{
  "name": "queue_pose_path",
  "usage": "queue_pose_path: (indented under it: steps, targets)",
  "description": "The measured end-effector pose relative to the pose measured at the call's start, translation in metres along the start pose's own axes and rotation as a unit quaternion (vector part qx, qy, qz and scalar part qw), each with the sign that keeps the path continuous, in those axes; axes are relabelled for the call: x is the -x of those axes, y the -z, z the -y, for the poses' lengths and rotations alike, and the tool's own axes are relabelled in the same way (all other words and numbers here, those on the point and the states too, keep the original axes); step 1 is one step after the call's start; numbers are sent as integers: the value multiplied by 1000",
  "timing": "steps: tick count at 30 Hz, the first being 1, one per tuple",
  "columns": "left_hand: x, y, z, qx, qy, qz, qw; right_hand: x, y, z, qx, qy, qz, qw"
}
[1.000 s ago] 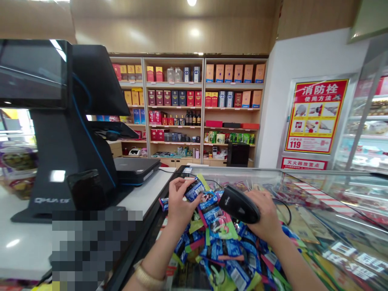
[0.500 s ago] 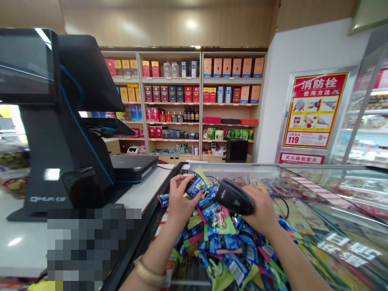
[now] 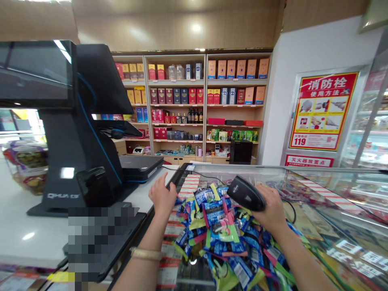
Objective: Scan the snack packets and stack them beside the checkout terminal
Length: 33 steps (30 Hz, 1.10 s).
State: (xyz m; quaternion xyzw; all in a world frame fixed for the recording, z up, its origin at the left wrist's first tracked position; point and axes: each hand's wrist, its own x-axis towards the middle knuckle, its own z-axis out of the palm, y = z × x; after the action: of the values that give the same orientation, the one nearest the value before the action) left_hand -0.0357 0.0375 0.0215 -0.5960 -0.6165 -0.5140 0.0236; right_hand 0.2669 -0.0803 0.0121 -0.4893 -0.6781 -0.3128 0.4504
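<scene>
My right hand (image 3: pixel 271 208) is wrapped around a black barcode scanner (image 3: pixel 246 193), whose head points left over a heap of small snack packets (image 3: pixel 220 216). The packets are blue, green and pink, and several show white barcode labels. My left hand (image 3: pixel 163 194) is raised left of the heap, near the counter's dark edge. Its fingers are apart and I see nothing held in them. A gold-coloured bracelet (image 3: pixel 146 254) circles the left wrist. Beneath the heap lies a glass display counter (image 3: pixel 194 275).
A black point-of-sale terminal (image 3: pixel 81 141) stands on the white counter (image 3: pixel 24 238) at left, with a black box (image 3: pixel 141 166) behind it. Plastic jars (image 3: pixel 28 161) sit at far left. Shelves of boxed bottles (image 3: pixel 178 97) line the back wall. A red hydrant poster (image 3: pixel 324 111) hangs at right.
My left hand has let go of a blue packet and moved left, off the heap. The scanner stays in my right hand above the packets. The view has shifted slightly left.
</scene>
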Motion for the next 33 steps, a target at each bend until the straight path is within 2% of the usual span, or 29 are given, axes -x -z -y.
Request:
queue_pose_path:
  steps: [2,5,8,12,15,19,21,24,30,33]
  targets:
    - [-2,-6,15,-109,54,80,989,2,-2,-2,4,-2,3,1000]
    - [2,-16,33,-186,55,208,959,3,-3,-2,3,-4,7,1000]
    - [7,-21,43,-200,23,245,948,3,-4,-2,4,-2,10,1000]
    - [7,-20,44,-187,-1,224,956,2,-3,-2,5,-6,15,1000]
    - [6,-18,37,-154,17,180,971,2,-3,-2,3,1,9,1000]
    - [7,-17,21,50,40,112,992,3,-3,-3,1,10,-2,1000]
    - [9,-16,13,152,41,91,983,3,-3,-5,1,12,-6,1000]
    - [11,-14,-1,252,24,61,966,3,-2,-4,-2,18,-8,1000]
    - [21,-10,-26,347,-40,-29,937,-2,5,6,-24,41,5,999]
    - [30,-10,-34,370,-85,-21,925,-4,8,12,-33,55,2,998]
